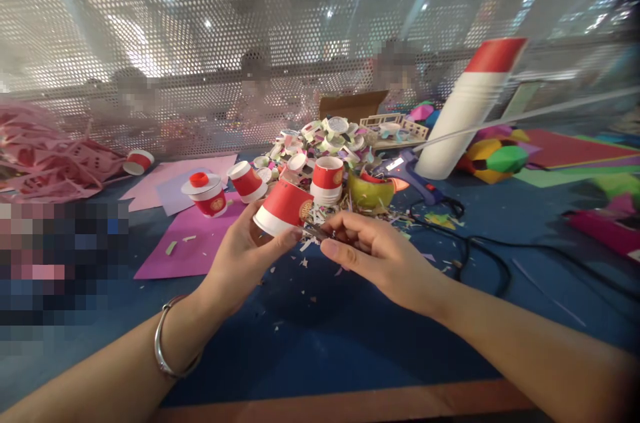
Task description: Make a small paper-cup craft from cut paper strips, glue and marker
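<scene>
My left hand [250, 253] is closed around a red and white paper cup [283, 206], which is tilted on its side above the table. My right hand [373, 249] grips a small dark metal tool that looks like scissors [316, 231]; its tip meets the cup's right edge, and its handles are hidden by my fingers. Just behind stands another red and white cup [327, 181]. To the left are a tilted cup [245, 181] and a cup with a white disc and red cap on top [203, 195].
A heap of cut cup pieces [330, 136] lies behind the cups. A blue glue gun [413, 173] trails a black cord [500, 243]. A leaning stack of cups [463, 116] rises at right. Purple paper [185, 246] and pink shredded material [55, 156] lie at left.
</scene>
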`<move>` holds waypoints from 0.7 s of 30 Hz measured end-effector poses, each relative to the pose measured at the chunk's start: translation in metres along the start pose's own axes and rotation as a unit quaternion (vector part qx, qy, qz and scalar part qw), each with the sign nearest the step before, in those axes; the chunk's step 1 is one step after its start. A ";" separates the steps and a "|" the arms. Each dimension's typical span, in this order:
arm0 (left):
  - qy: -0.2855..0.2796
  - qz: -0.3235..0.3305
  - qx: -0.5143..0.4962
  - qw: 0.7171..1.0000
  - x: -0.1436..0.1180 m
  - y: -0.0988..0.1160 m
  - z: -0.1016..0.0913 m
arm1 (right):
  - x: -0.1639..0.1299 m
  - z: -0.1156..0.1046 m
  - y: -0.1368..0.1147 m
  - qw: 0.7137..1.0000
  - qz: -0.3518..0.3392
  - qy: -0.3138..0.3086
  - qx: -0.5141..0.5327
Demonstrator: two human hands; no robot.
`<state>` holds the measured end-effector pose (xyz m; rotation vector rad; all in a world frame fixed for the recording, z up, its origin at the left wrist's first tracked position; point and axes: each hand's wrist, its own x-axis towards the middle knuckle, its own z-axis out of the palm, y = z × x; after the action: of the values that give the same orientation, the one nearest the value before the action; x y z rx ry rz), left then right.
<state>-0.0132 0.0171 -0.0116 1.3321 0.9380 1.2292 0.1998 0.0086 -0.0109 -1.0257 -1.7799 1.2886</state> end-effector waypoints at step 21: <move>0.026 0.041 0.105 0.993 -0.004 -0.003 0.002 | -0.002 0.003 -0.004 0.999 0.014 -0.017 0.028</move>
<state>-0.0114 0.0130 -0.0147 1.5229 1.0815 1.2601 0.1970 0.0050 -0.0075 -1.0075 -1.7498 1.3722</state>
